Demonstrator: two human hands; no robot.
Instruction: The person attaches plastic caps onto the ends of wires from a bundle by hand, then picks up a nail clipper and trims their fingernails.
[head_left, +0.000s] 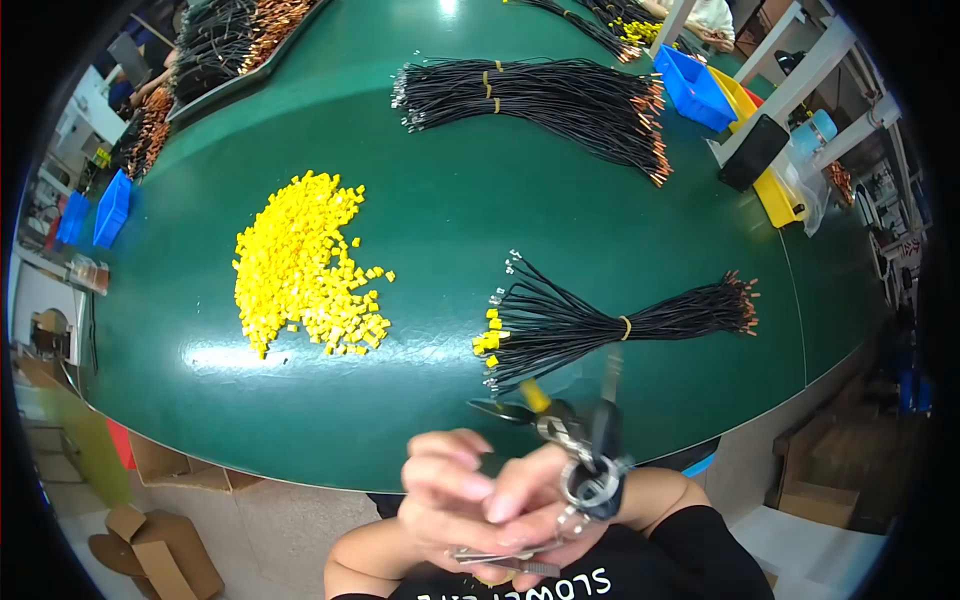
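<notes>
My left hand (440, 490) and my right hand (540, 505) meet close to my body, in front of the table's near edge. My right hand's fingers are closed on a bunch of keys (592, 485), whose ring and blurred keys swing out above the table edge. Below the fingers shows a flat metal piece (508, 558) that looks like a nail clipper, apparently linked to the ring. My left fingers are curled against the right hand; what they hold is hidden. Beyond lies a tied bundle of black cables (640, 325), some ends wearing yellow caps (488, 342).
A heap of loose yellow caps (295, 265) covers the table's left part. A larger cable bundle (530, 105) lies at the back, near blue bins (693, 88) and a dark phone-like object (753, 152). A tray of cables (235, 90) stands back left. Another person (712, 22) sits far right.
</notes>
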